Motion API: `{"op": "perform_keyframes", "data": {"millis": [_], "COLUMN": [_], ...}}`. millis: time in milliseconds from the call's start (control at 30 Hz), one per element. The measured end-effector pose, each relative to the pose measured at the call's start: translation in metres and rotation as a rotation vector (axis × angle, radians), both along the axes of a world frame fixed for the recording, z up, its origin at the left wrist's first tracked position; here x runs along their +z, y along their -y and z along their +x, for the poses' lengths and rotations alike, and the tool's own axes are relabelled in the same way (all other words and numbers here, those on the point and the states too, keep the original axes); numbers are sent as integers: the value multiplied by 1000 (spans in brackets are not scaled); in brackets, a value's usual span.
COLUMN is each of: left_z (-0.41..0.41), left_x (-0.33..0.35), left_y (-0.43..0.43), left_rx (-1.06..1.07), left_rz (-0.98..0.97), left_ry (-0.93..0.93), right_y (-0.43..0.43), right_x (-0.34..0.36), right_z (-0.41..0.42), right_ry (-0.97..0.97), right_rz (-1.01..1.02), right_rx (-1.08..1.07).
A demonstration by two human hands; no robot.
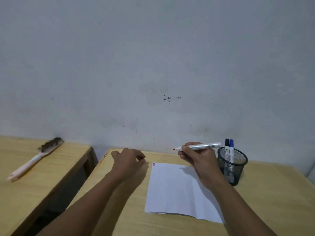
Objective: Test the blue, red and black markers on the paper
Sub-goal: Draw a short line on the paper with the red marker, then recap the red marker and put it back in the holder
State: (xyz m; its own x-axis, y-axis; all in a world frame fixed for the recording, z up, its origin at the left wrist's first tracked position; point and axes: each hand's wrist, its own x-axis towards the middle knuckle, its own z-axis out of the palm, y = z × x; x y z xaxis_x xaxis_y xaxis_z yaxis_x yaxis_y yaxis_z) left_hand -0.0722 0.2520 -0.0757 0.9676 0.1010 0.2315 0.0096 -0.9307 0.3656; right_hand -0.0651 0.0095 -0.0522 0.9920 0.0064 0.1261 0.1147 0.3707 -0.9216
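Note:
A white sheet of paper (170, 189) lies on the wooden table (264, 201), with a short blue line and a short red line (154, 164) at its far left corner. My right hand (199, 159) holds the uncapped red marker (202, 146) level above the paper's far edge, tip pointing left. My left hand (127, 161) hovers left of the paper with its fingers curled and pinched together; I cannot see anything in it. The black marker (226, 147) and the blue marker (231, 145) stand capped in a black mesh cup (238, 167) right of the paper.
A second wooden table (25, 193) stands to the left across a dark gap, with a pink-handled brush (34, 159) lying on it. A grey wall rises right behind both tables.

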Motion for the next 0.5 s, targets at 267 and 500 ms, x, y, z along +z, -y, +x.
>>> {"op": "perform_keyframes", "data": {"millis": [267, 500], "left_z": [-46, -72], "left_x": [111, 159], "left_y": [62, 99], "left_rx": [-207, -310], "left_rz": [-1063, -1125], "left_ry": [95, 103], "right_y": [17, 33], "right_x": [71, 115], "right_z": [-29, -60], "right_ry": [144, 260], "right_rz": [102, 96], "right_rx": [-35, -41]}}
